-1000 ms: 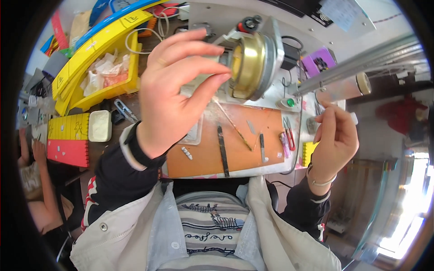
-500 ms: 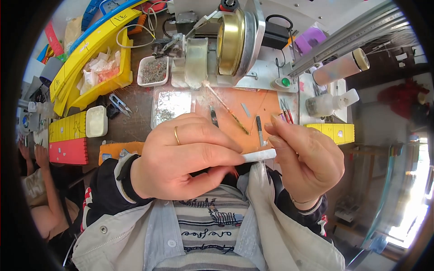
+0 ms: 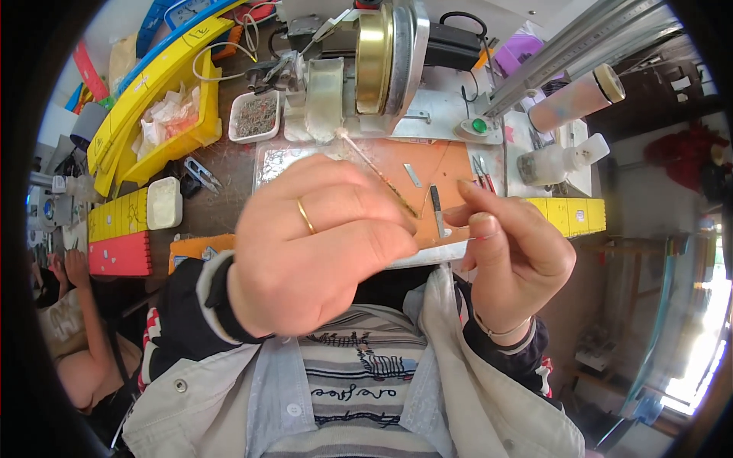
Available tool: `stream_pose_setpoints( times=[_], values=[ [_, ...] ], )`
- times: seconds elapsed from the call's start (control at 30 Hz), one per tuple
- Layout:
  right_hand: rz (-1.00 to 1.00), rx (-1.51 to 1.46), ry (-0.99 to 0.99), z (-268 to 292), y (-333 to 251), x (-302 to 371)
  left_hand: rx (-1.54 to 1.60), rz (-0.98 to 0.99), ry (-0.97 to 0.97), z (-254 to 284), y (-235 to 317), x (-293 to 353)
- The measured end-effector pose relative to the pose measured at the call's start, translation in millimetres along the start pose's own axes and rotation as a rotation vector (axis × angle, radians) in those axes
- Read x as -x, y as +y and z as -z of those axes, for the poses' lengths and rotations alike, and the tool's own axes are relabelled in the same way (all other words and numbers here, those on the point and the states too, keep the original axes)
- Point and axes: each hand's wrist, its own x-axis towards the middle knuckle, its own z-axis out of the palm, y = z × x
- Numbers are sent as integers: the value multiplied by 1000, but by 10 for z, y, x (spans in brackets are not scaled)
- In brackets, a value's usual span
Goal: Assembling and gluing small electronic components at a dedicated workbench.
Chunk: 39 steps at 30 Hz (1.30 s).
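Observation:
My left hand [image 3: 324, 237], with a gold ring, is closed with its back toward me. Its fingertips are turned away, so whatever they hold is hidden. To its right my right hand [image 3: 521, 256] pinches thumb and forefinger together. A fine, pale, thread-like bit shows at that thumb tip, too small to name. The hands are apart, above the near edge of an orange mat [image 3: 450, 164]. Beyond them on the mat lie a dark-handled blade [image 3: 437, 208], a small flat metal strip [image 3: 412, 175] and a thin stick [image 3: 374, 169] slanting from the machine.
A machine with a brass wheel [image 3: 372, 65] stands at the back. Left of it are a white dish of small metal pieces [image 3: 255, 118] and a yellow bin [image 3: 202, 137]. Two bottles, one a clear squeeze bottle [image 3: 546, 166], stand right. Another person's hands [image 3: 72, 267] are far left.
The short white roll that stuck out of my left fingers no longer shows. My left hand has turned its back more toward me. The right hand stays nearly in place, still pinched.

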Motion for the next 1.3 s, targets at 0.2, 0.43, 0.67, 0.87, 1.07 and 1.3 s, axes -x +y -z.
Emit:
stream_pose_setpoints(
  times=[0.2, 0.43, 0.67, 0.87, 1.07, 1.3],
  values=[
    [-107, -229, 94, 101, 11, 16, -76, -99, -112, 511, 384, -420],
    [-191, -205, 45, -65, 91, 107, -147, -108, -129, 647, 422, -87],
    [-196, -189, -15, -83, 25, 104, -187, -135, -91, 802, 641, 179],
    [-229, -185, 8, -94, 41, 117, -209, -119, -90, 798, 422, 65],
    [-218, -199, 14, -64, 68, 101, -221, -108, -126, 734, 483, -79],
    [-198, -180, -7, -111, 81, 116, -224, -115, -61, 698, 337, -3]
  ],
)
